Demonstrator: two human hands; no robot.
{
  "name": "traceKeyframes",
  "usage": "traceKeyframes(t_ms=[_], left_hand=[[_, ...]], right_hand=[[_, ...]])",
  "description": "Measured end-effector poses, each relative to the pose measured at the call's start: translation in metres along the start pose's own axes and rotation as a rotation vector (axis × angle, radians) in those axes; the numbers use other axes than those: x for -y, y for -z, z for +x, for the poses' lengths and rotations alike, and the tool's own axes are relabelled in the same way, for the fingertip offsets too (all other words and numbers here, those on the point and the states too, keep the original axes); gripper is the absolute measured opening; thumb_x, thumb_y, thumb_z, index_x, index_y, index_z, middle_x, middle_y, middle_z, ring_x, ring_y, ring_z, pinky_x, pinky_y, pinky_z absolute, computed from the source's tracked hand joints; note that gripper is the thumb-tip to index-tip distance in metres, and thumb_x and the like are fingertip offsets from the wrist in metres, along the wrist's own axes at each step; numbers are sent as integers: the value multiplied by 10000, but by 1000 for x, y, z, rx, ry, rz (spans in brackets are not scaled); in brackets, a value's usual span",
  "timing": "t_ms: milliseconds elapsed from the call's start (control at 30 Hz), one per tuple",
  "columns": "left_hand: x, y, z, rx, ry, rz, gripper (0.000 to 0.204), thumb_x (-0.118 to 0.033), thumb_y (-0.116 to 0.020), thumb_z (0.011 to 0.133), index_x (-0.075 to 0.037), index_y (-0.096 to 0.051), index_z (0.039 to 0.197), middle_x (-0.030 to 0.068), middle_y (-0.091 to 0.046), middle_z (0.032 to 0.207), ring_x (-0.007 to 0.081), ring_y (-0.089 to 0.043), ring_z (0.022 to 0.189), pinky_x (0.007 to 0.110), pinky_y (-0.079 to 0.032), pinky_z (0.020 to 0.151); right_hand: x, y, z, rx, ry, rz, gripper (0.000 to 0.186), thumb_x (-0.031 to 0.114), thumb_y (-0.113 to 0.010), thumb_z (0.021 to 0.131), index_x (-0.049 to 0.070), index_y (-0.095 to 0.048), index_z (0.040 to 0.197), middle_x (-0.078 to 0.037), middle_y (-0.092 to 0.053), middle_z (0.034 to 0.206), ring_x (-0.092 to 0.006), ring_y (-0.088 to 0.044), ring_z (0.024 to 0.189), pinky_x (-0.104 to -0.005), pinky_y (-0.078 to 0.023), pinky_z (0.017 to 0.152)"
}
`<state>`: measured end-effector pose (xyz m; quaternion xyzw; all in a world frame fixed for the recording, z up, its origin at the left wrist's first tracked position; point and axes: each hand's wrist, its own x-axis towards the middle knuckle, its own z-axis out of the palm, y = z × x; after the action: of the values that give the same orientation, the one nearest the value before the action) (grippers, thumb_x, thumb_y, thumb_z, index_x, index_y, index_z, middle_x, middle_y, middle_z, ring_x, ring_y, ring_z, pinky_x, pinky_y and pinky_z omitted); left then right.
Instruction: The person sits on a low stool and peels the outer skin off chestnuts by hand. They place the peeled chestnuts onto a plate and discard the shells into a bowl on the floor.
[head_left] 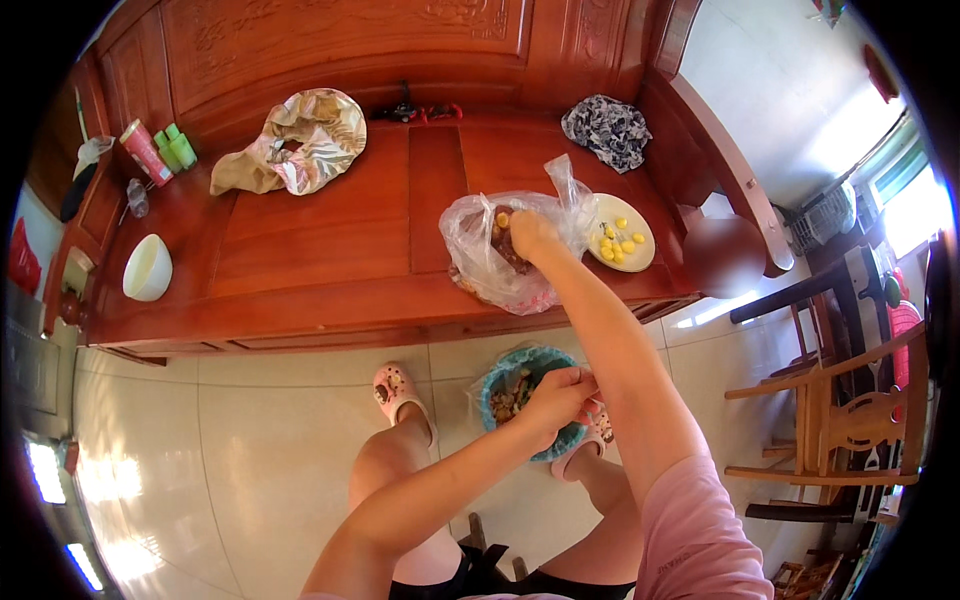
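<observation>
My right hand [530, 236] reaches into a clear plastic bag [472, 250] on the wooden bench [310, 250], fingers curled among brown nut-like pieces [507, 255] with a yellow one among them; what it grips is hidden. A cream plate [640, 250] with several yellow kernels lies just right of the bag. My left hand [560, 398] is closed above a blue lined bin [487, 392] holding brown and pale scraps; it pinches something small that I cannot make out, partly behind my right forearm.
A white bowl [145, 275], bottles [178, 145], a pink canister [146, 152], a patterned cloth [325, 150], a dark printed cloth [605, 130] and small dark-red items [420, 112] lie on the bench. A wooden chair [860, 400] stands at right. My feet flank the bin.
</observation>
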<state>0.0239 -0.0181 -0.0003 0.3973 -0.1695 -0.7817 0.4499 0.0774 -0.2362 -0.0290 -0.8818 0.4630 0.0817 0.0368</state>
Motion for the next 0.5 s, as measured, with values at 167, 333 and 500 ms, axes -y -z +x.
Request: traceKeyframes(t_ms=[167, 333, 500], left_hand=[[0, -4, 2, -33, 3, 42, 204, -220, -512, 872, -32, -578, 912, 8, -571, 775, 76, -510, 663, 199, -438, 556], [-1, 1, 1, -30, -13, 39, 207, -217, -520, 874, -24, -568, 930, 17, -578, 790, 75, -518, 662, 202, -450, 549], [-5, 4, 1, -46, -12, 63, 198, -210, -530, 867, -26, -569, 930, 19, -583, 801, 79, -518, 652, 213, -452, 547]], right_hand=[[-14, -26, 9, -83, 4, 67, 197, 124, -506, 793, 41, -626, 925, -174, -598, 1009, -313, -566, 990, -404, -480, 785], [-13, -14, -2, -396, 21, 126, 243, 127, -616, 670, 66, -628, 904, -174, -616, 919, -299, -595, 860, -405, -474, 771], [-35, -6, -18, -207, -62, 295, 181, 96, -535, 751, 43, -630, 895, -217, -613, 892, -321, -602, 870, -373, -489, 761]])
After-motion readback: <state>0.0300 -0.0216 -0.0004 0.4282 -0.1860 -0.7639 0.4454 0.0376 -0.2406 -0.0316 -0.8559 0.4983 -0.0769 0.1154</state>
